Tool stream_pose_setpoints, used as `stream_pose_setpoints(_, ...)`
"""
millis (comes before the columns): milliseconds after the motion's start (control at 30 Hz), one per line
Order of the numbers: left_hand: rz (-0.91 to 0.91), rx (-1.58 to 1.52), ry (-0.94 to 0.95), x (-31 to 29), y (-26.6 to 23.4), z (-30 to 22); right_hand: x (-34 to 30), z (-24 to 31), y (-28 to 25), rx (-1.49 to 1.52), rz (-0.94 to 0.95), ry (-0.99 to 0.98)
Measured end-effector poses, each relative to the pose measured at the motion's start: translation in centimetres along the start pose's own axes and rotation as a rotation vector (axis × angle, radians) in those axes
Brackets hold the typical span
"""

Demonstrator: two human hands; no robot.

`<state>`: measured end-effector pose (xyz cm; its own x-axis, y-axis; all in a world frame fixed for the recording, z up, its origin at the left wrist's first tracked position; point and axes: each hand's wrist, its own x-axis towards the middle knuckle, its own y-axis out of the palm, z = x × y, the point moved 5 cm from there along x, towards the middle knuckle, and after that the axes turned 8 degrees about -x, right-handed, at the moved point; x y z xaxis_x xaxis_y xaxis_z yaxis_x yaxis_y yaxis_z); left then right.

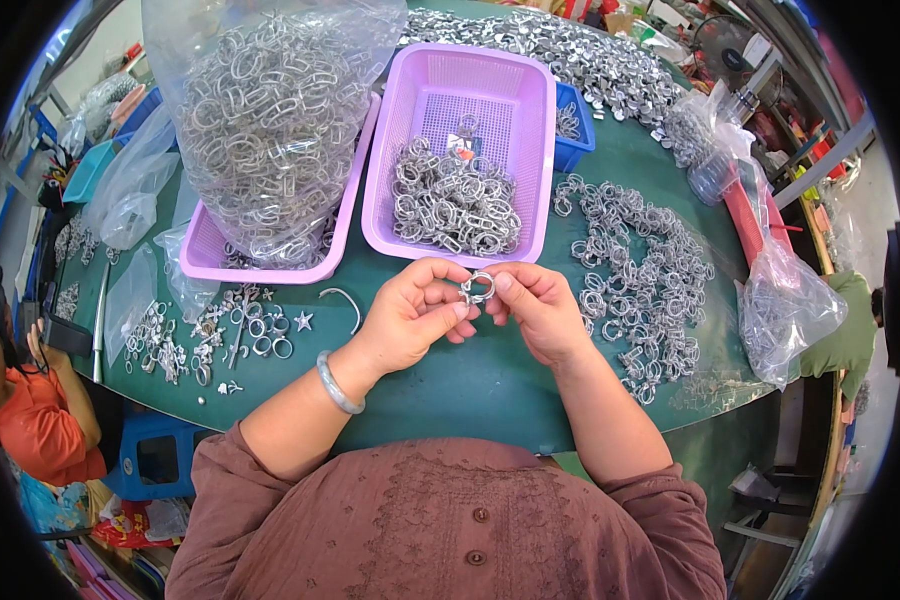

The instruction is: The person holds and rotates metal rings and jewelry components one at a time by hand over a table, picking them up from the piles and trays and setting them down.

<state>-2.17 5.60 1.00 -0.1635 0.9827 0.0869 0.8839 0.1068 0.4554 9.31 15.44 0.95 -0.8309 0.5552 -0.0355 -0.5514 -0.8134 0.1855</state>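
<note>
Between my two hands, just in front of the purple basket (382, 215), is a small silver metal ring clasp (483, 290). My left hand (415, 315) pinches it from the left, and a grey bangle circles that wrist. From the other side, the thumb and fingers of my right hand (538, 308) are closed on its edge. The small parts of the clasp are partly hidden by my fingertips. A pile of silver metal clasps (455, 205) lies in the basket. More linked silver rings (630, 260) are spread on the green table (450, 400) to the right of my right hand.
A clear bag of metal rings (270, 130) stands in another purple basket (260, 274). Loose rings and star pieces (260, 325) lie at left. Behind are a blue bin (570, 150) and many flat silver pieces (580, 65). Other people sit at left and right.
</note>
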Motion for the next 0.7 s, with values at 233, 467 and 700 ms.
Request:
stream_pose_setpoints(233,0.006,0.009,0.048,0.02,0.16,-0.35,-0.01,0.07,-0.13,-0.044,0.011,-0.038)
stream_pose_setpoints(467,-0.019,0.054,0.129,0.20,-0.21,-0.19,-0.03,0.10,-0.01,-0.047,0.018,-0.062)
stream_pose_setpoints(700,-0.070,0.036,0.134,0.23,-0.19,-0.54,-0.13,0.22,0.09,-0.075,0.027,-0.050)
